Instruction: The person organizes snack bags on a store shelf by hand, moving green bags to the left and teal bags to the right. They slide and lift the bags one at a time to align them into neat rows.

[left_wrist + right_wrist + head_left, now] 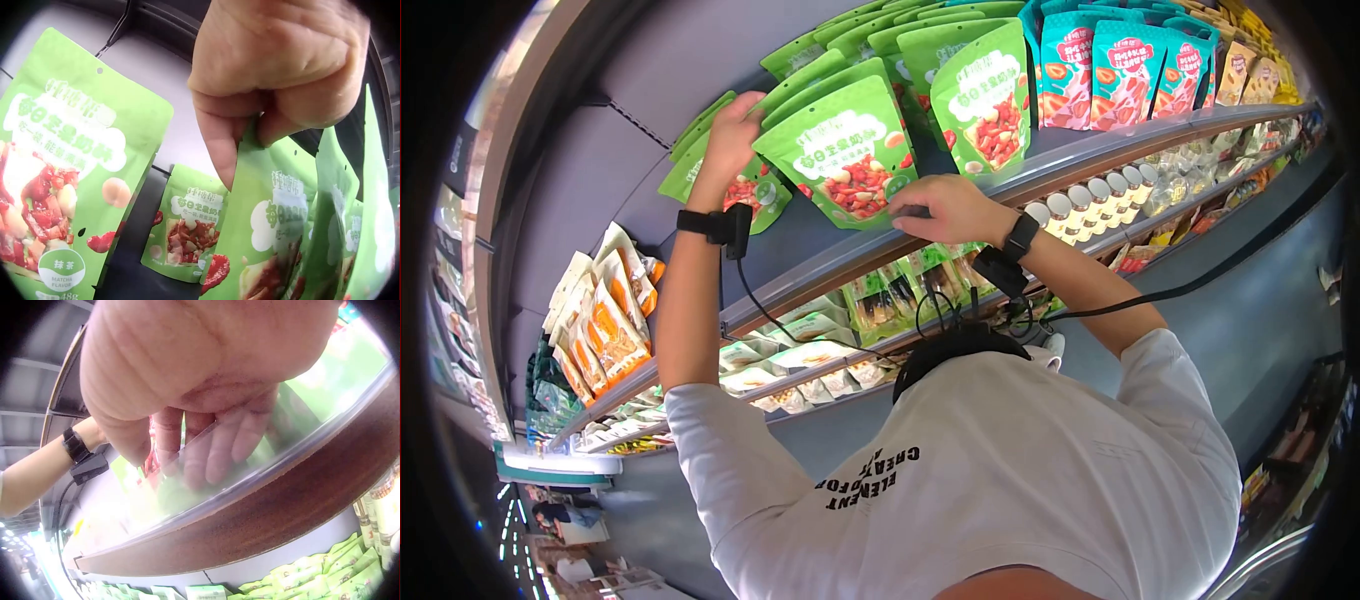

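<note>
In the left wrist view, my left hand [275, 62] pinches the top edge of a green snack pouch [262, 231] between thumb and fingers. That pouch stands at the front of a row, its printed face showing nuts and red fruit pieces. From the head, the left hand [738, 135] is at the upper left of the large front green pouch [850, 160]. My right hand [952, 210] grips that pouch's lower right corner. Close up, the right fingers [215, 456] reach down behind the shelf's clear front strip [250, 469], the thumb across from them.
More green pouches [990, 100] stand to the right, then teal and pink pouches [1125, 70]. Another green pouch [69, 162] stands left of the left hand. Orange and white packs [605, 315] sit further left. Lower shelves hold jars [1090, 205]. Cables [1200, 275] run from the wrists.
</note>
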The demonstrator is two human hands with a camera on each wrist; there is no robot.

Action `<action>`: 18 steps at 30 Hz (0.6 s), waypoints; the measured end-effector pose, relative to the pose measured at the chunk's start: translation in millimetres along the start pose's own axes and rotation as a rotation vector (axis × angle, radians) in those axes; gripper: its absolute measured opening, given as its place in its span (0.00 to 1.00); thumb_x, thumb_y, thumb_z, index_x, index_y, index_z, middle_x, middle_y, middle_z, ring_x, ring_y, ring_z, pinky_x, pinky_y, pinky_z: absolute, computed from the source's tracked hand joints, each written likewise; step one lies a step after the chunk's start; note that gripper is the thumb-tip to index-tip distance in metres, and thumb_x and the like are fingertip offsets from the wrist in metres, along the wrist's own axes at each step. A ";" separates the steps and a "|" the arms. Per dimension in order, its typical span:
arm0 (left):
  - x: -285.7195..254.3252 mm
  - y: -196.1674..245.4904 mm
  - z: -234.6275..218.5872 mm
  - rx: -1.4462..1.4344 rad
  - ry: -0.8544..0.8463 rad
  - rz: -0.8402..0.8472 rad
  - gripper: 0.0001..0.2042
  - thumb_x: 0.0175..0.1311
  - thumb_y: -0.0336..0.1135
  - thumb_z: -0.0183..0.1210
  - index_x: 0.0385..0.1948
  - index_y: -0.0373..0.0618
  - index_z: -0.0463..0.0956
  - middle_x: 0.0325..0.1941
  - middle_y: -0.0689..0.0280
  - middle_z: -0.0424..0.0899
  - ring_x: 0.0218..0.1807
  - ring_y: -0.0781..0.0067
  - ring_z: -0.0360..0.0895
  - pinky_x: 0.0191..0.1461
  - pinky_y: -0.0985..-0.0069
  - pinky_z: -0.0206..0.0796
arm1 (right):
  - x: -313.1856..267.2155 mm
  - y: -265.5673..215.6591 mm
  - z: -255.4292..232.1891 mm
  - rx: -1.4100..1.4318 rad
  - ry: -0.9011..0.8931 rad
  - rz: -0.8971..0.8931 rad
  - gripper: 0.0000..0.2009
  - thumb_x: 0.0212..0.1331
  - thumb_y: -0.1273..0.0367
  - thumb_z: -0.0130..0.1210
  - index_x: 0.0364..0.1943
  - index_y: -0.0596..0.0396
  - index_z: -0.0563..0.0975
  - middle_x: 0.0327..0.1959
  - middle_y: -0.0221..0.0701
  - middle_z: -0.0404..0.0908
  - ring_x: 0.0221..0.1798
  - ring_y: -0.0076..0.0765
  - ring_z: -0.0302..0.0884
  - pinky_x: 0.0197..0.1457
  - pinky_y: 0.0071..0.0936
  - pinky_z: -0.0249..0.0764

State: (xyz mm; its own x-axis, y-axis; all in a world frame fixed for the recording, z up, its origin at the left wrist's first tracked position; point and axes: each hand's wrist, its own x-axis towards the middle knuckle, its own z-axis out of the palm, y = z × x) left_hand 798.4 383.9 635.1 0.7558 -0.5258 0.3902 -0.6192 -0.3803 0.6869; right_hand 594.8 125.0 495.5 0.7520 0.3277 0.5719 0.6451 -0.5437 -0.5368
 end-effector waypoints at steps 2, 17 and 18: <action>4.5 6.3 5.2 -0.079 -0.009 -0.017 0.11 0.70 0.25 0.51 0.50 0.34 0.76 0.40 0.67 0.82 0.40 0.78 0.76 0.47 0.78 0.68 | -0.5 -0.6 1.4 -0.003 -0.003 0.006 0.10 0.56 0.61 0.61 0.37 0.50 0.82 0.31 0.32 0.83 0.35 0.41 0.82 0.38 0.37 0.75; 73.5 84.2 -45.1 0.236 -0.372 -0.237 0.23 0.70 0.54 0.53 0.50 0.42 0.77 0.48 0.64 0.83 0.49 0.72 0.80 0.57 0.73 0.69 | -0.9 -1.6 -1.0 0.041 -0.026 0.047 0.13 0.56 0.60 0.62 0.40 0.51 0.81 0.34 0.36 0.84 0.36 0.43 0.84 0.39 0.37 0.77; 84.9 92.0 -46.1 0.357 -0.319 -0.201 0.24 0.68 0.55 0.55 0.50 0.42 0.77 0.48 0.64 0.83 0.48 0.72 0.80 0.56 0.73 0.70 | -1.0 -1.0 -3.8 0.055 -0.025 0.028 0.13 0.56 0.60 0.62 0.41 0.51 0.81 0.35 0.37 0.84 0.37 0.43 0.84 0.39 0.38 0.77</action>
State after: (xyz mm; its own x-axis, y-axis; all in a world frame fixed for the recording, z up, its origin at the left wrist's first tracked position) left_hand 815.4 339.4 759.7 0.7992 -0.6005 0.0274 -0.5448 -0.7043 0.4553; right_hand 592.9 122.4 497.8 0.7723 0.3326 0.5413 0.6301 -0.5096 -0.5859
